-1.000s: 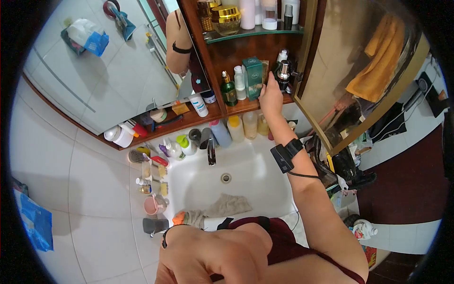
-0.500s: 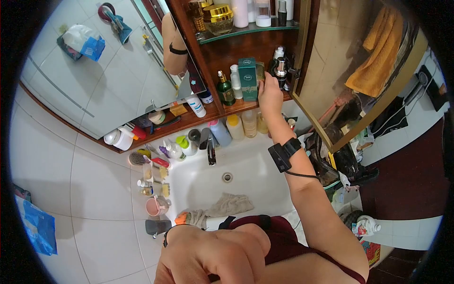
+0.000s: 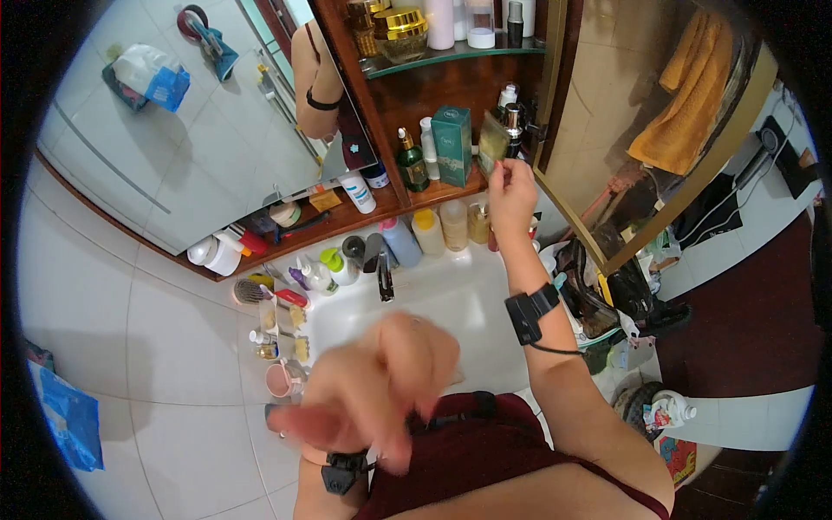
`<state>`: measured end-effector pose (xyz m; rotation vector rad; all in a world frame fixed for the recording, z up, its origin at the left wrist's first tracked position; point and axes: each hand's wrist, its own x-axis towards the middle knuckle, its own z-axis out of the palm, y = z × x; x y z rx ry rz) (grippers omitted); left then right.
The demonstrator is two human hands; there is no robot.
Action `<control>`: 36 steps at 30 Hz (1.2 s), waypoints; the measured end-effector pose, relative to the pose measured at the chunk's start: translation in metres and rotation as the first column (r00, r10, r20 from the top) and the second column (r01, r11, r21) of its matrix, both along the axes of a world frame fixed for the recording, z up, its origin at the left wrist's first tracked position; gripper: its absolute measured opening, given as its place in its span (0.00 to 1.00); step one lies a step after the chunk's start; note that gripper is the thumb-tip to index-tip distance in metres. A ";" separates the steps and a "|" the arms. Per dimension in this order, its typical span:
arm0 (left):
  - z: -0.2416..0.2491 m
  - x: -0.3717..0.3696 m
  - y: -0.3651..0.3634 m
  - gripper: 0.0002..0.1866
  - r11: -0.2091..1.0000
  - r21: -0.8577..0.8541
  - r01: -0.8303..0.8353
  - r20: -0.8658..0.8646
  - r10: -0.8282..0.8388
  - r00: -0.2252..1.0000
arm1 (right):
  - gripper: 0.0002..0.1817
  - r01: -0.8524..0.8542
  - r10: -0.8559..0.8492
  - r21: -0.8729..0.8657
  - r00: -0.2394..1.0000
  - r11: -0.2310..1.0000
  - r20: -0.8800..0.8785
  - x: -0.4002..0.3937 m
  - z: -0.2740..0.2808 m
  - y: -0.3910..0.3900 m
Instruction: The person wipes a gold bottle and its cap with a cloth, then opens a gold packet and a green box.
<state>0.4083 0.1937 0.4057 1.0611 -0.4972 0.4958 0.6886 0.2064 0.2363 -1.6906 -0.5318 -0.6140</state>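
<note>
My right hand (image 3: pixel 513 195) is at the lower shelf of the open cabinet, thumb and fingers pinched on the lower edge of a flat olive-green pack (image 3: pixel 494 139). Its exact kind I cannot make out. Left of the pack stands a dark green box (image 3: pixel 451 146), slightly turned, beside a white tube-like bottle (image 3: pixel 430 147) and a green dropper bottle (image 3: pixel 412 160). Behind the pack is a dark pump bottle (image 3: pixel 512 121), partly hidden. My left hand (image 3: pixel 373 373) hovers over the near side of the sink, blurred, with fingers apart and nothing visible in them.
The white sink (image 3: pixel 468 290) has a dark faucet (image 3: pixel 385 277) and several bottles along its back edge. An open mirrored door (image 3: pixel 659 199) swings out at right. Jars stand on the glass shelf (image 3: pixel 459 59). A brush (image 3: pixel 251 290) and a pink cup (image 3: pixel 284 379) sit at left.
My right hand has drawn back toward me, bringing the flat pack forward and tilting it. The green box has turned slightly. My left hand has risen over the sink, covering the grey cloth.
</note>
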 end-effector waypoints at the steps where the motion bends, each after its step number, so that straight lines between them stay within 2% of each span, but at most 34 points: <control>1: -0.006 0.006 0.002 0.23 0.995 0.009 -0.097 -0.065 0.097 0.993 | 0.05 0.029 -0.030 0.032 0.999 0.999 0.017 -0.004 0.000 -0.007; 2: -0.013 0.015 0.007 0.22 0.981 0.025 -0.191 -0.131 0.192 0.973 | 0.06 -0.048 0.058 0.094 0.993 0.994 -0.105 -0.009 -0.001 -0.015; 4: -0.041 0.033 0.029 0.16 0.975 0.025 -0.220 -0.231 0.219 0.948 | 0.07 -0.171 0.247 0.246 0.915 0.954 -0.319 -0.023 -0.001 -0.033; 5: -0.050 0.041 0.032 0.16 0.937 0.126 -0.324 -0.274 0.347 0.897 | 0.07 -0.222 0.351 0.375 0.878 0.900 -0.325 -0.031 0.004 -0.041; 7: -0.069 0.057 0.034 0.21 0.804 0.336 -0.491 -0.315 0.587 0.746 | 0.06 -0.322 0.576 0.534 0.702 0.782 -0.420 -0.047 0.010 -0.065; 8: -0.084 0.063 0.039 0.25 0.800 0.367 -0.474 -0.341 0.590 0.732 | 0.06 -0.347 0.674 0.613 0.590 0.710 -0.446 -0.057 0.016 -0.078; 10: -0.111 0.070 0.046 0.35 0.794 0.427 -0.432 -0.394 0.593 0.702 | 0.05 -0.425 0.720 0.599 0.545 0.679 -0.430 -0.079 0.038 -0.101; 11: -0.117 0.073 0.040 0.30 0.793 0.406 -0.454 -0.371 0.597 0.711 | 0.05 -0.467 0.748 0.596 0.517 0.654 -0.416 -0.086 0.043 -0.110; 12: -0.117 0.072 0.035 0.26 0.852 0.353 -0.386 -0.425 0.514 0.745 | 0.05 -0.506 0.775 0.593 0.488 0.627 -0.403 -0.092 0.043 -0.119; 14: -0.114 0.070 0.024 0.19 0.943 0.232 -0.239 -0.515 0.328 0.792 | 0.05 -0.569 0.781 0.537 0.490 0.623 -0.388 -0.101 0.042 -0.134; 15: -0.109 0.069 0.014 0.10 0.942 0.189 -0.278 -0.510 0.336 0.792 | 0.06 -0.578 0.779 0.523 0.490 0.626 -0.392 -0.107 0.046 -0.140; 17: -0.111 0.068 0.008 0.08 0.952 0.169 -0.255 -0.514 0.306 0.801 | 0.09 -0.618 0.794 0.499 0.491 0.608 -0.359 -0.119 0.057 -0.149; 20: -0.110 0.066 -0.003 0.06 0.960 0.163 -0.227 -0.521 0.279 0.806 | 0.11 -0.636 0.759 0.419 0.497 0.648 -0.420 -0.124 0.048 -0.162; 21: -0.109 0.067 -0.006 0.06 0.962 0.164 -0.219 -0.524 0.272 0.807 | 0.11 -0.606 0.777 0.487 0.481 0.629 -0.405 -0.128 0.051 -0.164; 24: -0.114 0.069 -0.013 0.05 0.967 0.178 -0.181 -0.535 0.250 0.807 | 0.12 -0.575 0.722 0.436 0.533 0.692 -0.442 -0.130 0.052 -0.175; 30: -0.112 0.073 -0.036 0.05 0.978 0.164 -0.125 -0.528 0.195 0.827 | 0.12 -0.501 0.740 0.548 0.501 0.670 -0.448 -0.138 0.054 -0.198; 36: -0.119 0.078 -0.054 0.05 0.976 0.206 -0.066 -0.533 0.168 0.829 | 0.13 -0.442 0.709 0.560 0.519 0.701 -0.478 -0.144 0.051 -0.225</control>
